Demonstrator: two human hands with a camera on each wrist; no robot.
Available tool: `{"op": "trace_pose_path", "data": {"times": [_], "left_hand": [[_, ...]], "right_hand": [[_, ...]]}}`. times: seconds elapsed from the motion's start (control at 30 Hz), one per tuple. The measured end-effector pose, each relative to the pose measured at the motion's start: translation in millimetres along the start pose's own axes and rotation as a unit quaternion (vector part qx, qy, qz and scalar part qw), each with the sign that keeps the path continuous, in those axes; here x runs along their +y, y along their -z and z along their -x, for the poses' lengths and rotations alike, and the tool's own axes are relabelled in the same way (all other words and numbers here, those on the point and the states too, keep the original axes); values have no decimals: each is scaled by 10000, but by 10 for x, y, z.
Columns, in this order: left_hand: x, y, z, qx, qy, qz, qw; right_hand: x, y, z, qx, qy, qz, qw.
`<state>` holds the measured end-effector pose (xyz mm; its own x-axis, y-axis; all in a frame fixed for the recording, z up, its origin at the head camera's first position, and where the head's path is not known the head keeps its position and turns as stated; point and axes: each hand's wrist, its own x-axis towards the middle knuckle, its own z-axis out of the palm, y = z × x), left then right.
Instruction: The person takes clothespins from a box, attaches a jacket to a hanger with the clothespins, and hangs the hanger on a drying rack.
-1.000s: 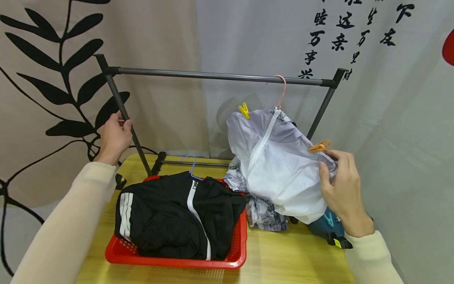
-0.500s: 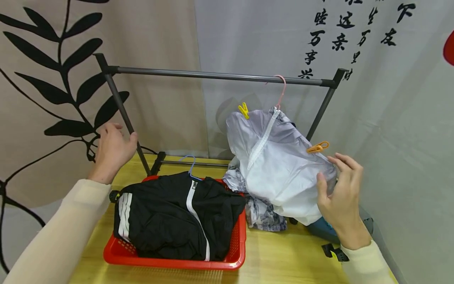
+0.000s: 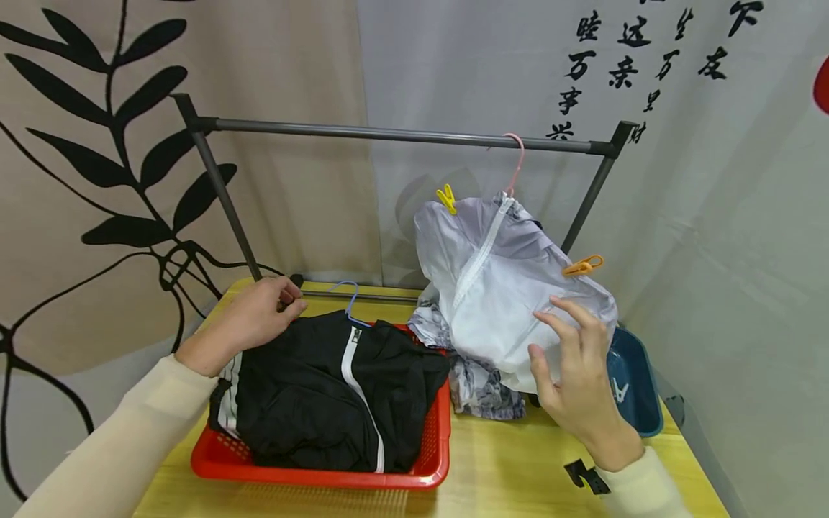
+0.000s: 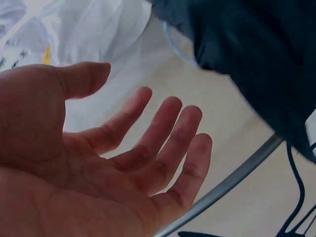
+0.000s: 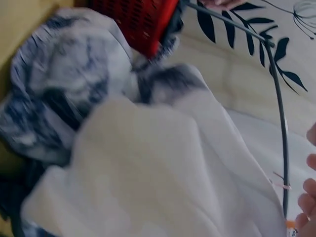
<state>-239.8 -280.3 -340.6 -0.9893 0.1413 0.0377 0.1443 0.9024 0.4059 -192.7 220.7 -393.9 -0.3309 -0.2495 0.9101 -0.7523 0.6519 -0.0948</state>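
Observation:
My left hand (image 3: pixel 255 320), with relaxed fingers and nothing in them, hovers over the back left of a black zip jacket (image 3: pixel 294 396) with white stripes. The left wrist view shows its bare palm and spread fingers (image 4: pixel 168 153). The jacket lies in a red basket (image 3: pixel 311 479), a blue hanger (image 3: pixel 350 296) at its collar. My right hand (image 3: pixel 579 381) is loosely bent in front of a white and lilac zip garment (image 3: pixel 499 302), overlapping it in the head view. That garment hangs from a pink hanger (image 3: pixel 519 162), with a yellow clothespin (image 3: pixel 447 199) and an orange clothespin (image 3: pixel 583 265) on it.
A grey metal clothes rack (image 3: pixel 363 132) stands on the yellow wooden table (image 3: pixel 512 467). Patterned grey-white cloth (image 3: pixel 486 392) bunches below the hanging garment. Behind the right hand sits a dark blue bin (image 3: pixel 637 388) with a pale clothespin (image 3: pixel 619 391) inside.
My left hand has let go of the rack's left post and come down to the right, over the jacket. My right hand has left the hanging garment's edge and moved left and down.

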Motion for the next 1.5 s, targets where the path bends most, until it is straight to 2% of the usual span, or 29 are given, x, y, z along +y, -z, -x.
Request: {"op": "trace_pose_path", "data": {"times": [0.1,0.27,0.37,0.47,0.67,0.83,0.97,1.1,1.2,1.37,1.5], "left_hand": [[-3,-89,0,-110,-50,-117,9999],[-37,-148,26,-298,183,-318,9989],[-52,-148,36,-520,382,-437,9970],[-93,-165,16,-757,427,-565,9946],[-182,-214,-17,-946,401,-585,9930],[-202,-231,-32,-1076,518,-506,9916],[-220,-232,-40,-1123,435,-432,9918],[-247,-220,-31,-1062,233,-348,9935],[-270,-202,-16,-901,-70,-205,9957],[-275,-160,7,-336,-723,171,9967],[-204,-110,30,102,-881,288,9956]], "right_hand": [[-38,-79,73,-472,31,-76,9989],[-107,-195,152,-1102,-73,-270,9935],[-140,-224,160,-1545,-207,-382,9870],[-171,-252,150,-1899,-264,-477,9803],[-210,-368,124,-2033,-101,-741,9762],[-245,-437,102,-2332,-271,-810,9687],[-273,-496,90,-2506,-403,-880,9632],[-315,-562,79,-2709,-532,-957,9564],[-351,-622,51,-2797,-557,-1008,9531],[-398,-730,-26,-2813,-450,-1091,9523],[-428,-793,-98,-2771,-350,-1149,9533]]}}
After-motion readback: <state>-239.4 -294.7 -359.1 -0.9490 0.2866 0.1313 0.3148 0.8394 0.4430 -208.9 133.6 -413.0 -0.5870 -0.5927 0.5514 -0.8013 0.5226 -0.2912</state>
